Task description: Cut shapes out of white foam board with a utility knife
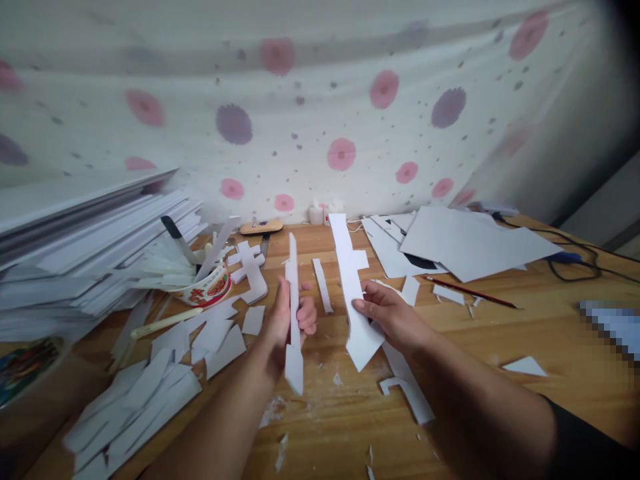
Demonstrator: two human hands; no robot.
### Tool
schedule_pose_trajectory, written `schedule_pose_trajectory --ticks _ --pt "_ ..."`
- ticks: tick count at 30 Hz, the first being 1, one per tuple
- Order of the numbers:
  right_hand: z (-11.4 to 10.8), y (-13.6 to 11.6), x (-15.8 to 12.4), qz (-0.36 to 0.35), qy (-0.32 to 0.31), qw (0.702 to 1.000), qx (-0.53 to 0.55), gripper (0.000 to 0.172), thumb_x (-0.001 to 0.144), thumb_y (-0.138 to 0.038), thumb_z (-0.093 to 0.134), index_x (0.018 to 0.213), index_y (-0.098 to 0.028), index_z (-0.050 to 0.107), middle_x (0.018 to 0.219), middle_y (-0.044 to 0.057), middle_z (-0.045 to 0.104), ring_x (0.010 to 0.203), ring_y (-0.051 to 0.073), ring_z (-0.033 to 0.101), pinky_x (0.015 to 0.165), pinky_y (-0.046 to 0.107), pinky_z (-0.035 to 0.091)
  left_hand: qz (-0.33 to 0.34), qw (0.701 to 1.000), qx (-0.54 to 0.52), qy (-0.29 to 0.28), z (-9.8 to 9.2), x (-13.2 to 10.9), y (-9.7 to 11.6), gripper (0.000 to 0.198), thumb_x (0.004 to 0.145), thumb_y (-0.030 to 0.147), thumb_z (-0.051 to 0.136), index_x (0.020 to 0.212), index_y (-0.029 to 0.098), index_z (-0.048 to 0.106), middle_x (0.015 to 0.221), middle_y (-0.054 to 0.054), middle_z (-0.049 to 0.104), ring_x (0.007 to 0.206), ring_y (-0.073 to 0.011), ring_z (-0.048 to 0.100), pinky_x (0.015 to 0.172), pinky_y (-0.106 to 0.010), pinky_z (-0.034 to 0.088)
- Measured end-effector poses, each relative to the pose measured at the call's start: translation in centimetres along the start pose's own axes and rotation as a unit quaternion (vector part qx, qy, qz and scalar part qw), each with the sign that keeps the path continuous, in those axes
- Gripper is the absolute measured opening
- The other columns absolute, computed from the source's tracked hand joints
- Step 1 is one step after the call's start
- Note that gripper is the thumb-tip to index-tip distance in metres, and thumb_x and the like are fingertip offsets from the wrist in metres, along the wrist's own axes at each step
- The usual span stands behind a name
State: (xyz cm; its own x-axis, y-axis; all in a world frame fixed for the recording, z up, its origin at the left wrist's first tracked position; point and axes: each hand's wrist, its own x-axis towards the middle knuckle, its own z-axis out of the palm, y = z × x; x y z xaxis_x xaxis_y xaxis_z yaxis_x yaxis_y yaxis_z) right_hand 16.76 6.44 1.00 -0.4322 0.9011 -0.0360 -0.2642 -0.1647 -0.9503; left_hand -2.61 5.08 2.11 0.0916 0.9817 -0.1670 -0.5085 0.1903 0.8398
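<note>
My left hand is closed around a long white foam-board piece, held nearly edge-on above the table. Between the thumb and fingers of my right hand is a second white foam-board cutout, its face toward me, with a square tab on one side and a pointed lower end. The two pieces are apart. A narrow white strip lies on the table between them. Partly under my right forearm rests another cutout with a hooked end.
Paper bowl with tools and strips, utility knife, and scrap piles sit left. Stacked white boards rise behind them. Right are large sheets, a pencil and black cables. A patterned curtain hangs behind.
</note>
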Motion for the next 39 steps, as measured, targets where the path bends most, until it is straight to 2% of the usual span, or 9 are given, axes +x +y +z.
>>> schedule_pose_trajectory --ticks 3,6,10,16,20,23,28,34,39 --pt "1.0 0.2 -0.4 -0.001 -0.033 0.999 0.023 0.034 0.072 -0.043 0.074 0.094 -0.021 0.060 0.079 0.001 0.062 0.063 0.013 0.055 0.058 0.029 0.044 -0.019 0.998 -0.034 -0.049 0.6 -0.5 -0.2 0.059 0.062 0.075 0.066 0.085 0.020 0.059 0.049 0.010 0.036 0.040 -0.0062 0.034 0.041 -0.019 0.034" --pt "2.1 0.5 -0.9 -0.022 -0.087 0.995 0.032 0.032 0.074 -0.043 0.073 0.096 -0.021 0.062 0.088 0.003 0.065 0.073 0.016 0.058 0.068 0.033 0.046 -0.022 0.996 -0.063 -0.053 1.3 -0.8 -0.5 0.051 0.064 0.064 0.073 0.089 0.023 0.059 0.056 0.007 0.047 0.049 -0.0091 0.047 0.052 -0.023 0.044" --pt "2.5 0.8 -1.3 -0.002 -0.075 0.997 0.027 0.036 0.072 -0.044 0.075 0.096 -0.021 0.063 0.087 0.002 0.065 0.069 0.014 0.057 0.062 0.030 0.044 -0.044 0.995 -0.077 -0.038 1.5 -0.6 -0.6 0.050 0.071 0.061 0.069 0.101 0.021 0.063 0.075 -0.002 0.068 0.069 -0.0211 0.064 0.065 -0.034 0.051" --pt "1.7 0.4 -1.0 -0.006 -0.071 0.997 -0.002 0.037 0.073 -0.044 0.075 0.097 -0.019 0.063 0.089 0.003 0.064 0.070 0.013 0.056 0.062 0.028 0.043 -0.044 0.995 -0.086 -0.020 1.5 -0.5 -0.5 0.055 0.075 0.060 0.065 0.113 0.020 0.062 0.091 -0.009 0.073 0.085 -0.0304 0.068 0.076 -0.043 0.052" --pt "1.8 0.4 -0.9 -0.001 -0.075 0.997 -0.012 0.037 0.074 -0.044 0.074 0.097 -0.017 0.062 0.085 0.002 0.063 0.067 0.011 0.055 0.061 0.026 0.042 -0.049 0.996 -0.080 -0.003 1.6 -0.6 -0.6 0.054 0.076 0.059 0.066 0.109 0.017 0.063 0.081 -0.008 0.072 0.078 -0.0287 0.068 0.072 -0.040 0.052" --pt "1.9 0.5 -0.9 -0.007 -0.078 0.997 -0.021 0.039 0.073 -0.046 0.075 0.096 -0.016 0.063 0.088 0.003 0.063 0.071 0.012 0.056 0.064 0.026 0.042 -0.040 0.996 -0.081 0.009 1.6 -0.7 -0.7 0.054 0.072 0.059 0.069 0.104 0.016 0.065 0.070 -0.003 0.067 0.067 -0.0217 0.064 0.065 -0.033 0.050" --pt "2.1 0.6 -0.9 -0.028 -0.069 0.997 0.005 0.037 0.072 -0.047 0.076 0.092 -0.018 0.064 0.081 0.001 0.063 0.065 0.010 0.053 0.059 0.024 0.040 0.037 0.995 -0.089 0.005 1.2 -1.4 0.0 0.059 0.056 0.026 0.085 0.110 0.024 0.064 0.069 0.006 0.059 0.058 -0.0102 0.052 0.057 -0.021 0.043" --pt "2.1 1.4 -0.3 -0.057 -0.091 0.992 0.073 0.037 0.071 -0.046 0.077 0.091 -0.018 0.064 0.074 0.000 0.063 0.062 0.010 0.055 0.057 0.023 0.038 0.082 0.989 -0.113 0.042 1.3 -0.9 0.9 0.046 0.063 0.039 0.078 0.104 0.022 0.067 0.088 -0.002 0.065 0.077 -0.0169 0.060 0.070 -0.029 0.050" --pt "2.2 2.2 -0.4 -0.106 -0.100 0.989 -0.034 0.032 0.078 -0.046 0.071 0.093 -0.018 0.066 0.080 0.003 0.064 0.068 0.013 0.056 0.062 0.026 0.040 0.115 0.987 -0.041 0.108 1.1 0.1 -0.1 0.029 0.062 0.027 0.081 0.086 0.020 0.067 0.079 0.001 0.068 0.070 -0.0136 0.061 0.062 -0.023 0.048"
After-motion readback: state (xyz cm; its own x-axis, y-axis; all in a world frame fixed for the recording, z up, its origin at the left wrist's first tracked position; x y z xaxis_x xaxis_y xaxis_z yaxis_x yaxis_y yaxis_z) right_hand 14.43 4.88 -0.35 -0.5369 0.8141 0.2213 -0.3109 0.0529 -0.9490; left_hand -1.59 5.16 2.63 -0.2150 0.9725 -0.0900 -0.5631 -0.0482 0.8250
